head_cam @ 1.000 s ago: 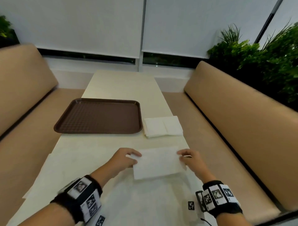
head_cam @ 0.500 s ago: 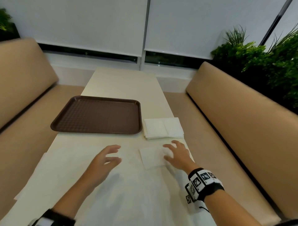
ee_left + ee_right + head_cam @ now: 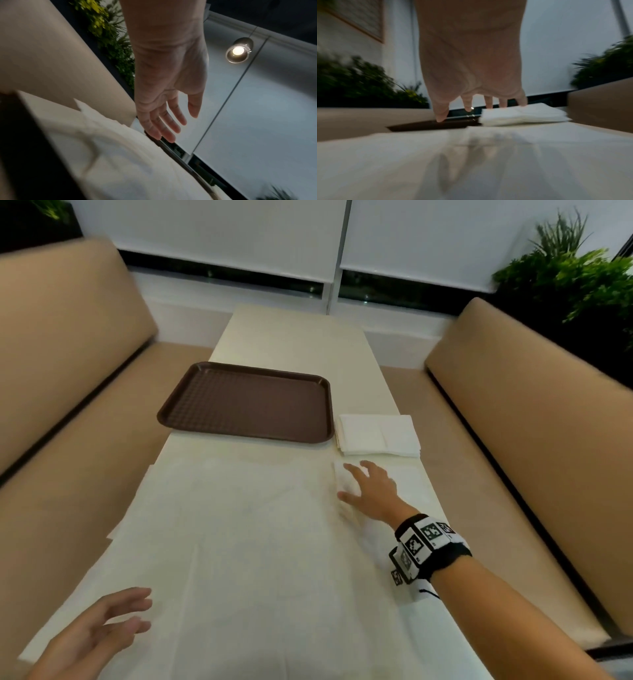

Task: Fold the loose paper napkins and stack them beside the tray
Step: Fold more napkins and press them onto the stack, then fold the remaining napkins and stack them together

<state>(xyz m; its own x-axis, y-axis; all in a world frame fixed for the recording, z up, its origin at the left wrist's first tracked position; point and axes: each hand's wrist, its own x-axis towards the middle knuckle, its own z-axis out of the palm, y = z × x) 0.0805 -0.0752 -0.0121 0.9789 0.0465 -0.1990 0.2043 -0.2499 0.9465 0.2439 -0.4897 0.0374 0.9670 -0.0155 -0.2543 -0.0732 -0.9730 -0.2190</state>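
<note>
A brown tray point(image 3: 246, 402) lies on the cream table point(image 3: 294, 337), and a stack of folded white napkins point(image 3: 378, 434) sits against its right side. Just in front of the stack is a small folded napkin point(image 3: 340, 474). My right hand point(image 3: 363, 481) is spread flat over it with straight fingers; I cannot tell whether they press it. In the right wrist view, the right hand point(image 3: 471, 108) points at the stack point(image 3: 522, 115) and the tray point(image 3: 436, 125). My left hand point(image 3: 133, 611) hovers open and holds nothing at the near left, over loose unfolded napkins point(image 3: 239, 542). The left wrist view shows the left hand's point(image 3: 171, 121) fingers straight.
Tan padded benches point(image 3: 531, 422) run along both sides of the narrow table, with the left one point(image 3: 68, 354) close to my left hand. Green plants point(image 3: 575, 275) stand behind the right bench. The loose sheets overhang the table's near left edge.
Both hands held a half-folded napkin; now it is folded smaller and lies nearer the stack under my right hand. The left hand let go and drew back to the near left.
</note>
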